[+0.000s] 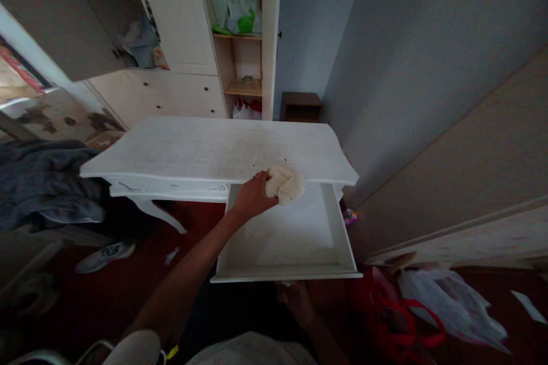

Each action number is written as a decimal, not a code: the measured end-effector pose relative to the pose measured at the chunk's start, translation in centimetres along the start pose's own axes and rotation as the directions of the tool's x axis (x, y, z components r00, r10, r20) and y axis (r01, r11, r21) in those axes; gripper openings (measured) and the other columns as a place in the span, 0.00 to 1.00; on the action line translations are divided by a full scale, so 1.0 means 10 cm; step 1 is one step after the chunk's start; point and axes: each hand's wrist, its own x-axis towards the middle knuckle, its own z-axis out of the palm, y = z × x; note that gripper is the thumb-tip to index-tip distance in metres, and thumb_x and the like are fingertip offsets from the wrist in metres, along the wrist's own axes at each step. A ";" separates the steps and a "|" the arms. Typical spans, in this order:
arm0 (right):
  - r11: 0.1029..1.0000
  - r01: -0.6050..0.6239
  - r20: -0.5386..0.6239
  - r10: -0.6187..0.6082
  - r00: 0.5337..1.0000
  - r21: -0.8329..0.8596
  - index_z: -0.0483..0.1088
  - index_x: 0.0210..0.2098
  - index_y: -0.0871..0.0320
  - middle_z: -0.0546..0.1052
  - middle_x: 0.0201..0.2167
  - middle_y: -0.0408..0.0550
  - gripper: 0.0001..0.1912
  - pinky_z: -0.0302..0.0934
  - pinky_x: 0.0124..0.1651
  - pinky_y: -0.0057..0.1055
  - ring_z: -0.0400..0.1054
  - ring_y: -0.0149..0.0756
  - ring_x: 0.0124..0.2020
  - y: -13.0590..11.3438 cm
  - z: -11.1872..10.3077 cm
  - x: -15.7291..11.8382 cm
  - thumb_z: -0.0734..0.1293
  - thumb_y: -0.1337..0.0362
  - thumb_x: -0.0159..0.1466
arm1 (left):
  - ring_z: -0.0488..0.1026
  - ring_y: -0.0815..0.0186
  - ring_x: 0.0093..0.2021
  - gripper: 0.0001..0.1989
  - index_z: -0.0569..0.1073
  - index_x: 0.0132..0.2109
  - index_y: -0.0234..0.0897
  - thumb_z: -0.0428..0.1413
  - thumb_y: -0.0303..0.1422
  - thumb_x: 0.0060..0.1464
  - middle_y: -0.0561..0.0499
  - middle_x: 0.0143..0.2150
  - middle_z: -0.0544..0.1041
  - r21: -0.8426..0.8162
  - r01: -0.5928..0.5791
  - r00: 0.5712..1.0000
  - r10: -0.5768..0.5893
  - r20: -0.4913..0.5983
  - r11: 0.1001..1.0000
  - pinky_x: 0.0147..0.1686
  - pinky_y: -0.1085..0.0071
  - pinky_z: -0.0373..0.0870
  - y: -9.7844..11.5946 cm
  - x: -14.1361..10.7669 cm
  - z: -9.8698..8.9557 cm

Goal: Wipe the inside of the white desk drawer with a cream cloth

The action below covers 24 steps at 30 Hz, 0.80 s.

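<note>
My left hand (pixel 256 197) reaches over the pulled-out drawer (pixel 286 239), its fingers closed around a crumpled cream cloth (pixel 285 183). That cloth is at the front edge of the white table (pixel 205 145), above the back part of the drawer. Dark smudges and a few small specks mark the tabletop near it. Below the drawer front, my right hand (pixel 298 300) is held low with its fingers curled. A small pale bit shows at its fingertips, partly hidden by the drawer front, and I cannot make out what it is.
Behind the table stands a white wardrobe (pixel 188 23) with open shelves holding plastic bags (pixel 242 5). Dark clothing (pixel 47 182) lies at the left, with a shoe (pixel 105 255) on the floor. Red and white bags (pixel 454 302) lie at the right, beside the wall.
</note>
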 end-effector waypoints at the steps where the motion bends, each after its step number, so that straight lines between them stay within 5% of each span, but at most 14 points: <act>1: 1.000 0.004 -0.001 -0.004 1.000 0.012 0.76 0.28 0.56 0.78 0.27 0.45 0.23 0.54 0.26 0.30 0.59 0.27 0.19 0.00 0.00 -0.01 0.75 0.43 0.48 | 0.76 0.55 0.49 0.27 0.66 0.54 0.39 0.62 0.40 0.48 0.44 0.51 0.77 0.016 0.005 1.000 -0.005 -0.001 1.000 0.48 0.62 0.71 -0.03 -0.13 0.00; 7: 0.998 0.027 0.036 -0.029 0.999 0.055 0.77 0.30 0.58 0.79 0.29 0.47 0.22 0.55 0.27 0.30 0.60 0.26 0.19 0.03 0.00 -0.01 0.75 0.43 0.51 | 0.76 0.50 0.47 0.23 0.68 0.56 0.37 0.54 0.43 0.57 0.38 0.52 0.75 0.358 0.130 0.990 -0.143 0.008 0.925 0.40 0.61 0.73 -0.29 -0.52 0.10; 14: 0.998 0.046 0.071 -0.049 0.996 0.047 0.76 0.32 0.56 0.80 0.31 0.48 0.19 0.55 0.28 0.30 0.60 0.27 0.20 0.07 -0.06 0.01 0.71 0.45 0.57 | 0.70 0.42 0.56 0.33 0.62 0.65 0.27 0.54 0.41 0.57 0.27 0.68 0.59 0.502 0.072 0.990 -0.124 0.072 0.862 0.51 0.53 0.68 -0.37 -0.42 0.48; 20: 0.996 0.084 0.099 -0.086 0.991 0.025 0.76 0.34 0.57 0.79 0.32 0.48 0.19 0.54 0.28 0.30 0.61 0.28 0.21 0.05 -0.06 0.00 0.69 0.46 0.60 | 0.51 0.28 0.67 0.42 0.69 0.60 0.23 0.60 0.52 0.46 0.22 0.67 0.59 0.507 0.096 0.974 -0.187 0.131 0.857 0.59 0.41 0.53 -0.35 -0.22 0.63; 24: 0.996 0.061 0.083 -0.066 0.994 0.065 0.76 0.34 0.57 0.79 0.32 0.49 0.20 0.55 0.28 0.30 0.62 0.29 0.22 0.04 -0.04 -0.01 0.70 0.45 0.59 | 0.66 0.37 0.59 0.37 0.66 0.59 0.23 0.59 0.47 0.50 0.24 0.58 0.69 0.446 0.195 0.955 -0.274 0.118 0.873 0.51 0.52 0.66 -0.39 -0.08 0.61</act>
